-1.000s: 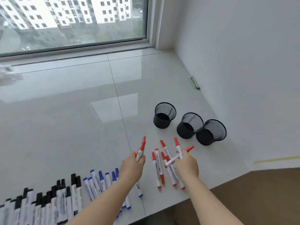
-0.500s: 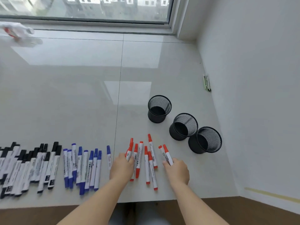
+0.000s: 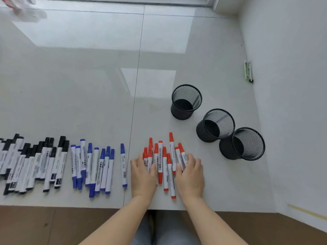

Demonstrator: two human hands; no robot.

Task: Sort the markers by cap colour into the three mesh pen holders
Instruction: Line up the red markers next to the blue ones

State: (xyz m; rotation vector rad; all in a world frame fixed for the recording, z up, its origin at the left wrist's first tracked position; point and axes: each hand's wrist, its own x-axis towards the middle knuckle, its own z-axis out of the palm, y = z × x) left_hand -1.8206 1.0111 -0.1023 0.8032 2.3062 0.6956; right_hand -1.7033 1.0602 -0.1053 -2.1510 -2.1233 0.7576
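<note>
While both hands flank the red bunch, nothing has yet gone into a holder.
Red-capped markers (image 3: 160,161): lying side by side on the white ledge (image 3: 106,103), caps mostly toward 12 o'clock, at about 6 o'clock in view.
Left hand (image 3: 142,175): fingers laid nearly straight against the bunch's 9 o'clock side, pressing, not wrapped.
Right hand (image 3: 190,175): likewise at the 3 o'clock side, fingers loosely bent on the outer barrels.
Mesh pen holders (image 3: 185,101): three, upright, apparently empty, toward 2 o'clock of the bunch.
Blue-capped markers (image 3: 92,165), black-capped markers (image 3: 33,161): rows toward 9 o'clock.
Handling: light, stiff, smooth plastic barrels, likely to roll and slip apart; best squeezed mid-barrel as one bundle.
</note>
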